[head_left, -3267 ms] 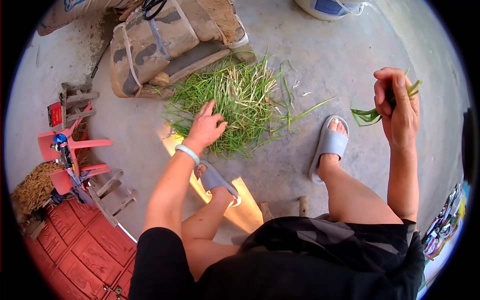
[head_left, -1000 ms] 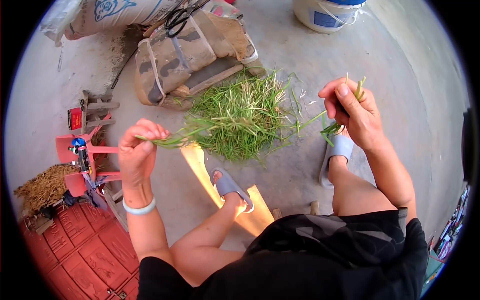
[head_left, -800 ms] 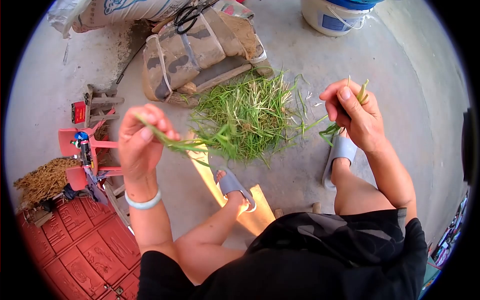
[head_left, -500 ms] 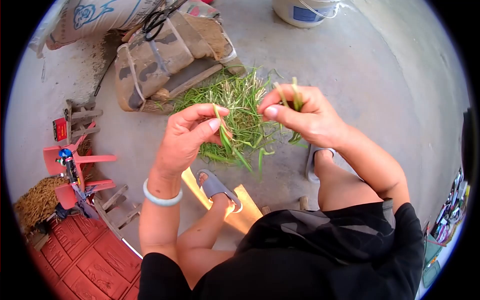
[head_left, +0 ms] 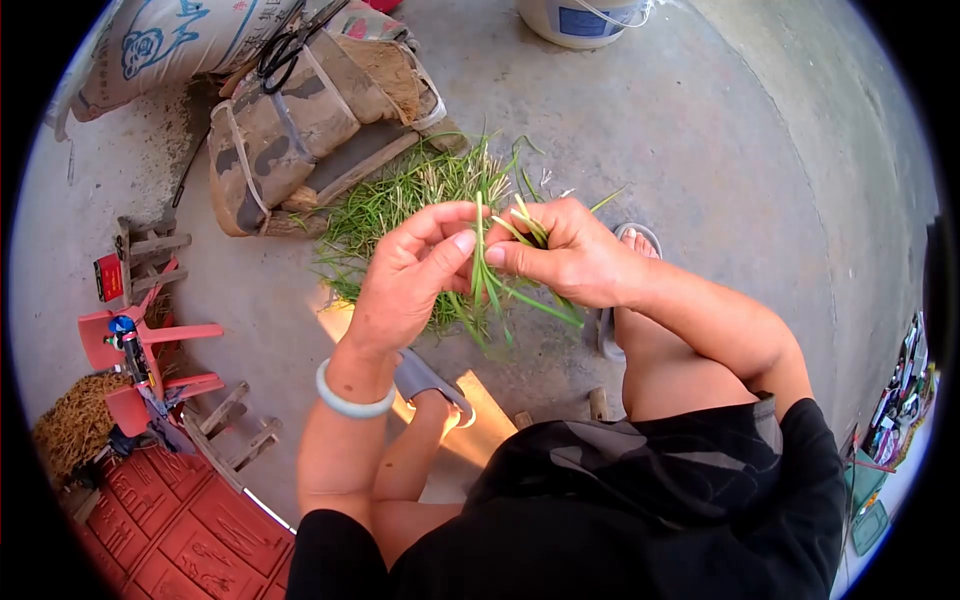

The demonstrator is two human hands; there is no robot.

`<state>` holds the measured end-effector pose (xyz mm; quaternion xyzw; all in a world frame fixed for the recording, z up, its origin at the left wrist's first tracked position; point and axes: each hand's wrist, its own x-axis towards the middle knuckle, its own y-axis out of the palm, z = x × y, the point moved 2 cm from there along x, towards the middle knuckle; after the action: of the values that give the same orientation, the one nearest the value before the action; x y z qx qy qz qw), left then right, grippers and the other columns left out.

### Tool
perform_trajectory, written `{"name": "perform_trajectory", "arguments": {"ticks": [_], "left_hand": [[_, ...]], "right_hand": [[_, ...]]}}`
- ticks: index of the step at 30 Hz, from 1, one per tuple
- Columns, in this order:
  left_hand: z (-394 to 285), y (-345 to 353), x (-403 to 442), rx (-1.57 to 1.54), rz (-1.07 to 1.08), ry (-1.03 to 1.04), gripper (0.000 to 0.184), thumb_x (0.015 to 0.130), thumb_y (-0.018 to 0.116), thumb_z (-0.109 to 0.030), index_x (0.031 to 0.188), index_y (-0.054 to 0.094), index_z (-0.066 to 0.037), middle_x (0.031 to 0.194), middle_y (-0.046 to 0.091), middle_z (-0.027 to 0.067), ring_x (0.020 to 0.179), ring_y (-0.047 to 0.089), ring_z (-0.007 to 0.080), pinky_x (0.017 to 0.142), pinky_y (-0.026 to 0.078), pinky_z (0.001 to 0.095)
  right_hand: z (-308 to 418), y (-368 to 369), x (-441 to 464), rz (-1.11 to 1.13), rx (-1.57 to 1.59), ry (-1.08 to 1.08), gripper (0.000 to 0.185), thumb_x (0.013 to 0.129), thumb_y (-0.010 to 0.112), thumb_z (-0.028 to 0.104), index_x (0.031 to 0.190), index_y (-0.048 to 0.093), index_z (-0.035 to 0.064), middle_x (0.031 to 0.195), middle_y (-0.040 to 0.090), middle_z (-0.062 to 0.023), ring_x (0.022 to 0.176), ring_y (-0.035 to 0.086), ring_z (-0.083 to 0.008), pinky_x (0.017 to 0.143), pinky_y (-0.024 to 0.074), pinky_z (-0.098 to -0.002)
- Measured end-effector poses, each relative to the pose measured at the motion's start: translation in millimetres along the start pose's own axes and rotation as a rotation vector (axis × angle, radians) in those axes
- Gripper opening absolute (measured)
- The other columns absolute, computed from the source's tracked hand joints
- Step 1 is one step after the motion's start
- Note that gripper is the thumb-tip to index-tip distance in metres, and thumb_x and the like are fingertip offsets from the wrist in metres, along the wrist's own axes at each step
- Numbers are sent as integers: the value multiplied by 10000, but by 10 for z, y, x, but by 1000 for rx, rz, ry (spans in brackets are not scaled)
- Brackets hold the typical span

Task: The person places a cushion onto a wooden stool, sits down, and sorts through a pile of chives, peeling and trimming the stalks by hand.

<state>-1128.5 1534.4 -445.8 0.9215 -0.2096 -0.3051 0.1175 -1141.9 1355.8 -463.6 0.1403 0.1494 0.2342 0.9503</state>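
My left hand (head_left: 410, 275), with a pale bangle (head_left: 355, 402) on the wrist, pinches a thin green chive stalk (head_left: 480, 225) between thumb and fingertips. Close beside it, my right hand (head_left: 580, 258) is closed around a few more chives (head_left: 528, 232), their pale ends poking up past the fingers. Its thumb and fingertip also meet the left hand's stalk. Long leaves dangle below both hands. Beneath and beyond them, a loose heap of chives (head_left: 400, 200) lies on the floor, partly covered by the hands.
A tied, padded camouflage bundle (head_left: 290, 130) on a wooden frame borders the heap, black-handled scissors (head_left: 280, 60) on top. Behind are a printed sack (head_left: 170, 45) and a white bucket (head_left: 580, 22). Left are a pink chair (head_left: 150, 340) and red panel (head_left: 190, 520). My sandalled feet flank the heap.
My hands have come together from apart, the left moving right and the right moving left and down. Both still hold chives. The view has shifted slightly.
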Motion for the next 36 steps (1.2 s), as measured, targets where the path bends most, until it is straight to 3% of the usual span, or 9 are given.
{"name": "perform_trajectory", "arguments": {"ticks": [7,10,16,17,20,21,25,34,36], "left_hand": [[172,88,-23,63,-65,36,223,893,616,-110,1064,508,-17,829,608,39,666,572,88,580,470,209],[231,7,-22,98,-113,14,134,888,623,-105,967,546,-29,779,614,36,648,573,88,568,453,203],[289,16,-81,-179,-77,-129,70,886,608,-85,891,557,-37,759,623,57,648,578,111,574,448,224],[289,6,-86,-206,-58,-138,73,885,608,-88,891,557,-37,755,620,59,649,578,117,582,452,232],[298,-16,-93,-279,-31,-178,85,882,610,-103,890,557,-36,745,613,61,650,577,134,604,462,252],[293,-19,-90,-295,-44,-200,92,880,613,-110,890,558,-37,742,610,61,650,577,138,611,465,257],[344,-15,-38,-324,-38,-235,65,869,603,-85,910,556,-67,728,596,53,639,569,150,601,459,251],[576,-42,22,177,26,-158,343,857,604,-53,1174,489,11,976,621,96,835,620,149,760,503,283],[619,-100,-30,485,98,-140,744,766,712,-119,1380,314,15,1306,464,171,1183,478,241,992,396,350]], "right_hand": [[-40,-72,-4,-53,-249,43,130,890,570,126,852,565,2,713,596,-52,679,539,-105,628,457,-316],[-41,-108,23,-182,-642,-297,158,885,606,132,778,549,31,610,449,-16,601,413,-62,508,371,-285],[-111,-430,192,-310,-675,45,167,875,615,150,815,555,6,640,522,-72,599,437,-102,538,421,-324],[-109,-484,204,-302,-676,134,226,855,593,232,886,600,8,708,602,-189,652,586,-315,621,462,-403],[-266,-583,213,-254,-684,153,245,852,606,244,950,617,19,714,605,-191,663,598,-300,649,469,-403],[-290,-579,179,-193,-764,130,299,870,660,194,1128,619,49,753,572,-56,704,505,-95,648,459,-298],[-212,-377,136,7,-283,-81,332,882,653,167,1173,600,15,1065,573,-19,852,552,-107,808,446,-282],[-129,-300,86,-240,2,183,182,863,671,210,753,611,77,633,532,56,555,406,-24,489,312,-210],[-160,-370,96,-253,15,169,222,852,681,250,727,599,87,613,511,59,513,370,-28,453,278,-214]]}}
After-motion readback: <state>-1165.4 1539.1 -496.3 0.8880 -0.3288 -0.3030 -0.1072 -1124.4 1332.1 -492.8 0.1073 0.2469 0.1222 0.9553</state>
